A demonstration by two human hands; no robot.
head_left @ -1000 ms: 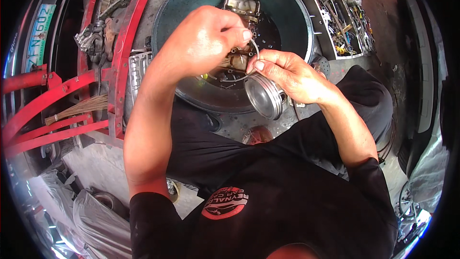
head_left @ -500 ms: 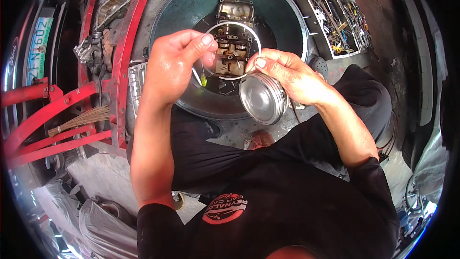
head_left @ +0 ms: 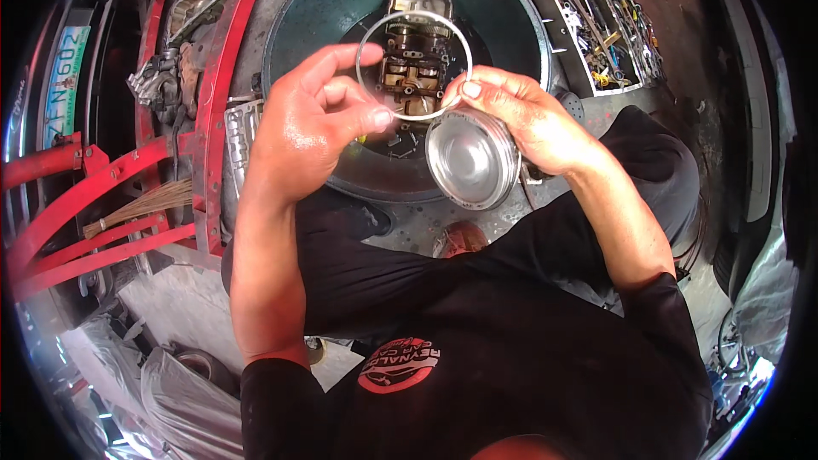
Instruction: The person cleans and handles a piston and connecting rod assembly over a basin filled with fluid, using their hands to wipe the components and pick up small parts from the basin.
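A thin, pale piston ring (head_left: 415,14) stands up in front of me, pinched at its lower right by the thumb and finger of my right hand (head_left: 541,123). That same hand also holds a silver piston (head_left: 467,162), its flat round crown facing me and grooves around its side. My left hand (head_left: 302,132) is at the ring's left side, thumb and index finger spread apart. Its index fingertip overlaps the ring's left edge and its thumb tip lies by the lower left; whether they touch it I cannot tell.
Behind my hands a large dark green basin (head_left: 298,13) holds an oily metal engine part (head_left: 417,77). A toolbox (head_left: 592,34) full of tools stands at the far right. On the left are a red metal frame (head_left: 223,77), a stick broom (head_left: 141,209) and a vehicle's front.
The ring has risen slightly and turned to show its full circle. My left thumb and index finger have spread from a near pinch. The right hand keeps the ring and piston.
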